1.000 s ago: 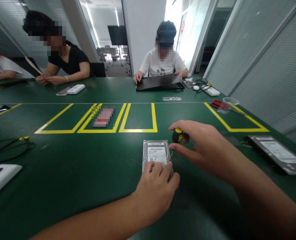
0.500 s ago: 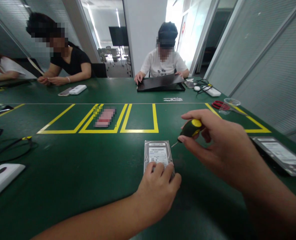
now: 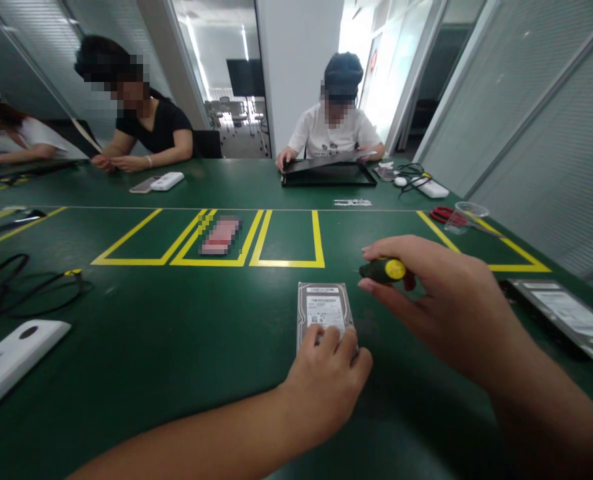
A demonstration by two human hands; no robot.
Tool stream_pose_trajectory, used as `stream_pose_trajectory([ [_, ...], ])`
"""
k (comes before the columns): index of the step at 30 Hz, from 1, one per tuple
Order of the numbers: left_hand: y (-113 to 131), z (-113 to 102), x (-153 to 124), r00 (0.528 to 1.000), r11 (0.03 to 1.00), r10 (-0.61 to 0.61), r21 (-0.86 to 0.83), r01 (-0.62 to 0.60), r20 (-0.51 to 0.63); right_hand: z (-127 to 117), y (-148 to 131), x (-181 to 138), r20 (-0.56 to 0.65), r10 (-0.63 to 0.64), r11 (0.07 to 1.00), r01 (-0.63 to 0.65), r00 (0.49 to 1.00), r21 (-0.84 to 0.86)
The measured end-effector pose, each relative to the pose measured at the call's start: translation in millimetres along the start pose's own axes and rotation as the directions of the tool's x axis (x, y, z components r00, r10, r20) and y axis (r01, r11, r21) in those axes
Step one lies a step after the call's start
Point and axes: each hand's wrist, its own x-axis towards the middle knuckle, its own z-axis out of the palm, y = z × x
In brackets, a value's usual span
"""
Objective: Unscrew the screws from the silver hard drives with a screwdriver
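Left hand (image 3: 326,383) clamping drive (image 3: 323,307), fingers bent | Right hand (image 3: 436,300), apart, pinching screwdriver (image 3: 383,270) at drive's 2 o'clock | Table (image 3: 201,333) bearing yellow tape (image 3: 296,264) | Co-worker (image 3: 336,137) sitting before wall (image 3: 301,73) at 12 o'clock

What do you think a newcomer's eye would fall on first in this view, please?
Probably the dark screwdriver with its yellow end cap, held in the right grip to the right of the silver hard drive, whose near end the left grip holds. Next might come the bright yellow tape outlines across the middle of the green table.
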Motion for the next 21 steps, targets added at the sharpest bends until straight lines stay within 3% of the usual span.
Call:
stream_pose_trajectory([
  [5, 0.1, 1.4, -1.1, 1.000, 1.000, 0.001, 0.000, -0.001, -0.021, 11.8, 14.9, -14.1, 0.046, -0.005, 0.992, 0.010, 0.999, -0.126],
  [12, 0.3, -0.4, -2.0, 1.000, 1.000, -0.002, -0.015, 0.002, -0.002, 35.6, 66.4, -68.6, 0.258, -0.121, 0.900, 0.216, 0.959, -0.379],
  [15, 0.6, -1.4, -1.5, 1.000, 1.000, 0.000, -0.013, 0.000, 0.001, 38.2, 84.8, -88.2, 0.389, -0.178, 0.870, 0.330, 0.904, -0.367],
  [21, 0.7, -1.4, -0.1, 1.000, 1.000, -0.004, -0.004, 0.004, -0.016, 43.8, 96.9, -105.8, 0.430, -0.204, 0.884, 0.354, 0.879, -0.306],
])
